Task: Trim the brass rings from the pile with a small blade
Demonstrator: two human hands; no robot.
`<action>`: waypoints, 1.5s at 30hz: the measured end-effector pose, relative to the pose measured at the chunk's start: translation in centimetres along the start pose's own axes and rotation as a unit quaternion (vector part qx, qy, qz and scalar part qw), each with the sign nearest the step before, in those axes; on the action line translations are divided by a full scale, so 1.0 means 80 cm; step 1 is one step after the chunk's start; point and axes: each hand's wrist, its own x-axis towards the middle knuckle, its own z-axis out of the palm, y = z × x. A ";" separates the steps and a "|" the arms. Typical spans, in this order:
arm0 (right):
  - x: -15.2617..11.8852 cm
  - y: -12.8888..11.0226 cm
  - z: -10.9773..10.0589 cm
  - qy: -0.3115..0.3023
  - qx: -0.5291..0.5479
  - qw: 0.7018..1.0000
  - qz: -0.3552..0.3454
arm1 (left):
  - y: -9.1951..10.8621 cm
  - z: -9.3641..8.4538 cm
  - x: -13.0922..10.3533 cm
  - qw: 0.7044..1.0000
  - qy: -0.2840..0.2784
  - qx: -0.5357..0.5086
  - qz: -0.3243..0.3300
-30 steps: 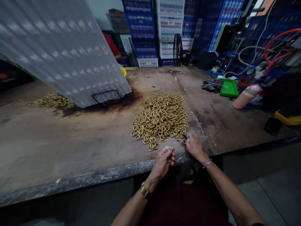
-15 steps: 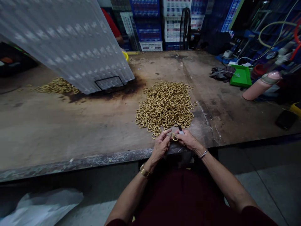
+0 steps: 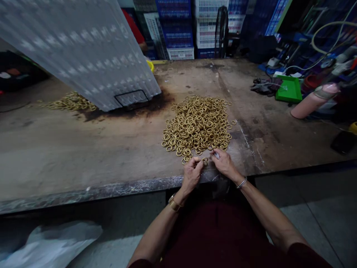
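My left hand (image 3: 191, 175) pinches one brass-coloured ring (image 3: 205, 160) between thumb and fingertips, just above the near edge of the table. Closed around a small tool with a pale grey handle (image 3: 216, 155) and a dark tip is my right hand (image 3: 224, 164), a little to the right of the ring. The tool's exact kind is too small to make out. A heap of similar rings (image 3: 197, 124) lies on the worktable (image 3: 117, 149) right beyond both hands, with a few strays at its margin.
At left, a tall grey ribbed panel (image 3: 92, 56) rests on a black wire stand, with more rings (image 3: 71, 101) behind it. On the right are a green tray (image 3: 289, 89), a pink bottle (image 3: 315, 100) and a dark cloth (image 3: 264, 86). Stacked crates (image 3: 178, 33) line the back.
The ring has passed from my right fingers to my left, whose extended index finger has curled in. My right hand keeps the small tool and has turned slightly. The view shifted a little.
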 end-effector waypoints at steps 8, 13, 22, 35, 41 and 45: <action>-0.008 -0.017 0.015 -0.063 -0.006 0.998 0.010 | 0.005 0.005 -0.002 0.999 0.001 0.005 0.053; -0.005 -0.014 0.019 -0.064 0.029 0.996 0.059 | 0.003 -0.003 -0.005 0.990 -0.092 -0.079 -0.072; -0.005 -0.014 0.016 -0.098 0.150 0.977 0.113 | 0.006 0.002 -0.006 0.964 -0.125 -0.203 -0.115; -0.024 -0.007 0.010 -0.118 -0.250 0.958 -0.073 | -0.001 0.001 -0.006 0.983 -0.081 -0.146 -0.072; -0.024 -0.012 0.006 -0.154 -0.294 0.941 -0.063 | -0.006 0.000 -0.007 0.986 -0.082 -0.132 -0.067; -0.016 -0.008 0.004 -0.133 -0.312 0.940 -0.025 | 0.004 -0.002 -0.015 0.976 -0.105 -0.175 -0.081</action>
